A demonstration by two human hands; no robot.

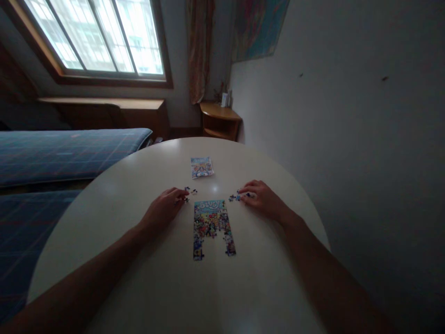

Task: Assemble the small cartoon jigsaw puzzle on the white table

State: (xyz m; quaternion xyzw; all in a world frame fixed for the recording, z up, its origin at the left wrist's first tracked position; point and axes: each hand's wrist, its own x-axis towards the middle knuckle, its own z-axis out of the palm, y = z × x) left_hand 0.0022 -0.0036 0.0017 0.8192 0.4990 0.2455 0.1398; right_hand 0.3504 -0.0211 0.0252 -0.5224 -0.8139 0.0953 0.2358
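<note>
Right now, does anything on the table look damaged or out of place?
The puzzle stands out: a gap breaks its near edge, pieces missing. Loose pieces lie by the left hand and right hand.

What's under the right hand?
Loose puzzle pieces show beside the right hand, on the white table. Whatever lies right beneath it is covered, so I can't tell.

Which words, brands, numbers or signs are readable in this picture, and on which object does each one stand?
"BLUEY", slightly blurred: across the top of the partly assembled puzzle.
Smaller line under it: too blurred to read.
Lettering on the picture sheet beyond the puzzle: too blurred to read.
No number or other sign is readable.
</note>
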